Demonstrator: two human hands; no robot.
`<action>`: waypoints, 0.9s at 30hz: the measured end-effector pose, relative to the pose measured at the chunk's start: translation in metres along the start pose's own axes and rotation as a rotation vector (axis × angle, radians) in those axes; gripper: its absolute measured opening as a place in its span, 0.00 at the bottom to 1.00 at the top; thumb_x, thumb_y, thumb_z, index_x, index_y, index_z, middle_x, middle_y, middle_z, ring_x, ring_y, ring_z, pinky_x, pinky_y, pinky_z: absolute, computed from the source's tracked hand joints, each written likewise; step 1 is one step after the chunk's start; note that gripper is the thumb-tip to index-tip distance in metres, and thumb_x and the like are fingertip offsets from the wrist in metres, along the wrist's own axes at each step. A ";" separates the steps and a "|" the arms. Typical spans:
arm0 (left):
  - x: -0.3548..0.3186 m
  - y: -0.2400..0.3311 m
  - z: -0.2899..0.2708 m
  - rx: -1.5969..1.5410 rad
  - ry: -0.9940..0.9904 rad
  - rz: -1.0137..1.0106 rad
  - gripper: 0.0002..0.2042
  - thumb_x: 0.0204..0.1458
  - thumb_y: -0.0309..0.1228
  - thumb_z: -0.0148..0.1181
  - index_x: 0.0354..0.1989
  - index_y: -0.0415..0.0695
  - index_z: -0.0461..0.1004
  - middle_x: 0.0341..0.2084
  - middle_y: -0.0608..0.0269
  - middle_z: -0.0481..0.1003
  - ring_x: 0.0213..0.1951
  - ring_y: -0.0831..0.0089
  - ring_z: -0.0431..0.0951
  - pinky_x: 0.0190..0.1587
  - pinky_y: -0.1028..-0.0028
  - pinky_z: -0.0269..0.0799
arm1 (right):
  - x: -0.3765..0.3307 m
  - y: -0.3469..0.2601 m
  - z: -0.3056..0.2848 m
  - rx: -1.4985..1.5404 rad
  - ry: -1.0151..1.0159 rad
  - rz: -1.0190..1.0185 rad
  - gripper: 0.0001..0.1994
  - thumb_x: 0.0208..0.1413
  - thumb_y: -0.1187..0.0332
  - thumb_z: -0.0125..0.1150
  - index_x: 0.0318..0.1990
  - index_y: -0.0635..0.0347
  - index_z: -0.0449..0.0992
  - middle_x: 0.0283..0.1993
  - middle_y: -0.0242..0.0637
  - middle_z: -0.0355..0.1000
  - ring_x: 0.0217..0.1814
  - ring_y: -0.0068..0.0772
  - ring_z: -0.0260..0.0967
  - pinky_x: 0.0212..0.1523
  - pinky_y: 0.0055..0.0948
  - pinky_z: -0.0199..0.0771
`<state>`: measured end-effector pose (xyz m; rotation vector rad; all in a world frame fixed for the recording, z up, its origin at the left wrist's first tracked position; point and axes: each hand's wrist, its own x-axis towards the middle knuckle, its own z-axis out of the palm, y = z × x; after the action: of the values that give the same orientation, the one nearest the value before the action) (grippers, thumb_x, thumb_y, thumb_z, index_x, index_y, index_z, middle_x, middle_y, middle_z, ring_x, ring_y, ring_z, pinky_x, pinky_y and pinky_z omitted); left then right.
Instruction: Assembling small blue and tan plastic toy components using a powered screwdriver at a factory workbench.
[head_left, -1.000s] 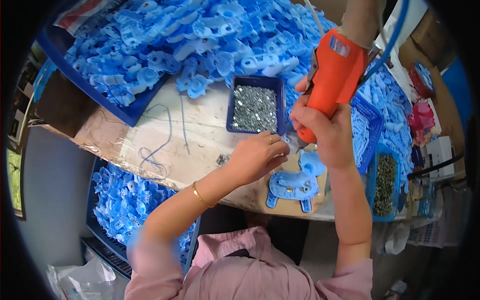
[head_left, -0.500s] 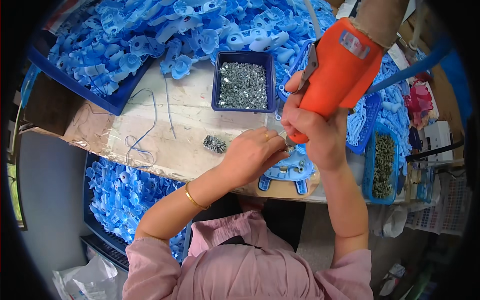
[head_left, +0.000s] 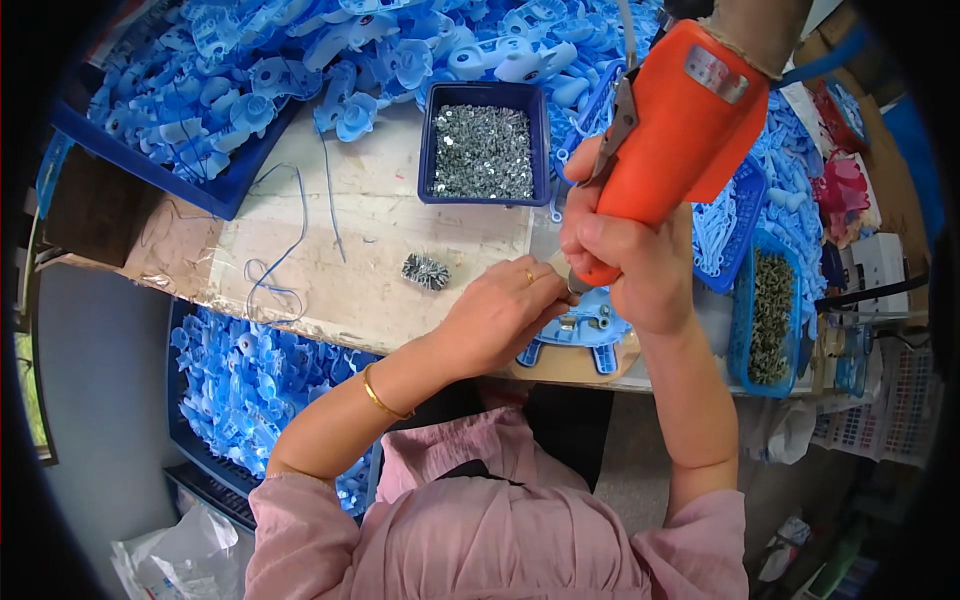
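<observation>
One head-worn fisheye view, looking steeply down from above the person's own chest and forearms, close over the near edge of the surface (head_left: 380,260), hands at centre frame, far bins bending along the upper rim, floor visible at lower left, dark vignette around

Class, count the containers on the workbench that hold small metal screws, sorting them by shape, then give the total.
Square dark-blue tray of silver screws: 1
Long blue basket of darker screws: 1
Total: 2
</observation>
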<state>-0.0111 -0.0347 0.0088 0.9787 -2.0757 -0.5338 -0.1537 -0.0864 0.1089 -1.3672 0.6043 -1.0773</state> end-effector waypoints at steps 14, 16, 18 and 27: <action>-0.012 -0.007 0.007 0.198 -0.031 -0.152 0.32 0.40 0.42 0.72 0.54 0.41 0.68 0.46 0.57 0.71 0.49 0.55 0.69 0.51 0.61 0.66 | -0.014 0.046 -0.001 -0.023 0.077 0.034 0.13 0.51 0.75 0.58 0.45 0.65 0.68 0.24 0.33 0.67 0.20 0.17 0.61 0.20 0.19 0.61; -0.013 -0.007 0.009 0.220 0.006 -0.115 0.31 0.40 0.41 0.71 0.53 0.41 0.69 0.45 0.56 0.70 0.48 0.56 0.69 0.50 0.62 0.66 | -0.017 0.048 0.000 0.019 0.089 0.043 0.09 0.51 0.76 0.57 0.40 0.64 0.68 0.24 0.33 0.67 0.20 0.17 0.61 0.20 0.19 0.61; -0.014 -0.005 0.015 0.226 0.030 -0.139 0.30 0.40 0.40 0.71 0.52 0.40 0.69 0.45 0.56 0.70 0.47 0.56 0.69 0.49 0.62 0.66 | -0.021 0.052 0.001 -0.036 0.104 0.013 0.08 0.51 0.77 0.57 0.38 0.64 0.68 0.24 0.32 0.67 0.20 0.17 0.61 0.20 0.19 0.61; -0.012 0.000 0.033 0.356 0.137 -0.183 0.26 0.40 0.38 0.70 0.46 0.39 0.69 0.43 0.55 0.70 0.45 0.57 0.69 0.46 0.62 0.66 | -0.023 0.054 0.003 -0.077 0.156 -0.073 0.08 0.53 0.79 0.57 0.40 0.65 0.68 0.29 0.31 0.69 0.25 0.16 0.65 0.24 0.19 0.65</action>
<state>-0.0320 -0.0239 -0.0171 1.3808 -2.0063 -0.1808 -0.1466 -0.0722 0.0520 -1.3893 0.7202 -1.2387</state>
